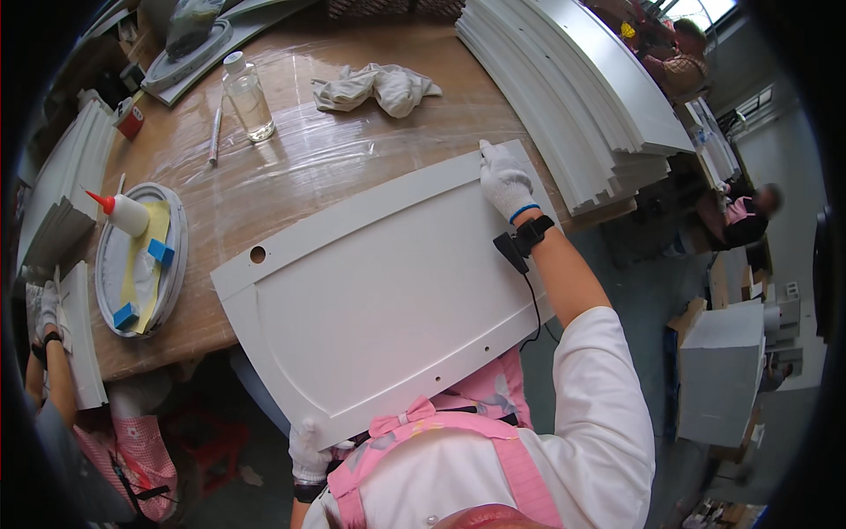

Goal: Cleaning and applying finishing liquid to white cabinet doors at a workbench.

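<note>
The left hand (308,454), gloved, gripped the near corner of the white panel (379,291); the right hand (504,181) clasped its far corner. The panel lay half on the table (291,167) and half overhanging the near edge — judged rigid, light, smooth-faced and liable to scuff, best held at opposite corners. The film-wrapped tabletop looked slick. A stack of panels (582,97) stood to the right in the workshop.

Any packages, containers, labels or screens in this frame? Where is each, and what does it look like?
Clear bottle: far side of table, upright, white cap.
Glue bottle: lying on the round tray at left, white with red nozzle.
Cardboard box: on the floor at right, pale grey-white.
No screens or readable labels stand out.
</note>
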Tool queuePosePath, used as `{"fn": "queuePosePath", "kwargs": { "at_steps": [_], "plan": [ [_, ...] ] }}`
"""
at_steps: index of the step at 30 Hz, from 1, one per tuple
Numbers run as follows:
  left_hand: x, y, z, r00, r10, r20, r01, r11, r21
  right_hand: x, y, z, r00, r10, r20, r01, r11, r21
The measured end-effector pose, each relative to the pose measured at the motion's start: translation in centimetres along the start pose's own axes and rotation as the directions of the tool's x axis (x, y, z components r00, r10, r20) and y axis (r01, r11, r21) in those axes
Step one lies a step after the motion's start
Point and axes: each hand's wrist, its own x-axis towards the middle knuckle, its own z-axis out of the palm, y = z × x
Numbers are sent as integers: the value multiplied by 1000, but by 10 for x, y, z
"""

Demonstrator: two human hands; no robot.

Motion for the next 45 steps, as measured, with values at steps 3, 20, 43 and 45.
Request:
{"fn": "queuePosePath", "kwargs": {
  "at_steps": [3, 20, 43, 45],
  "plan": [
    [2, 4, 8, 1000, 15, 11, -15, 1000, -11, 5, 28, -2, 959, -207, -196, 247, 946, 210],
    [-1, 8, 6, 998, 35, 48, -41, 991, 127, -27, -37, 19, 994, -26, -108, 28, 999, 18],
    [6, 6, -3, 965, -49, 257, 97, 980, -177, -123, -264, 18, 916, -362, 174, 297, 902, 312],
    [4, 5, -5, 968, -46, 247, 98, 974, -202, -106, -238, 17, 991, -130, -27, 132, 944, 302]
  ]
}}
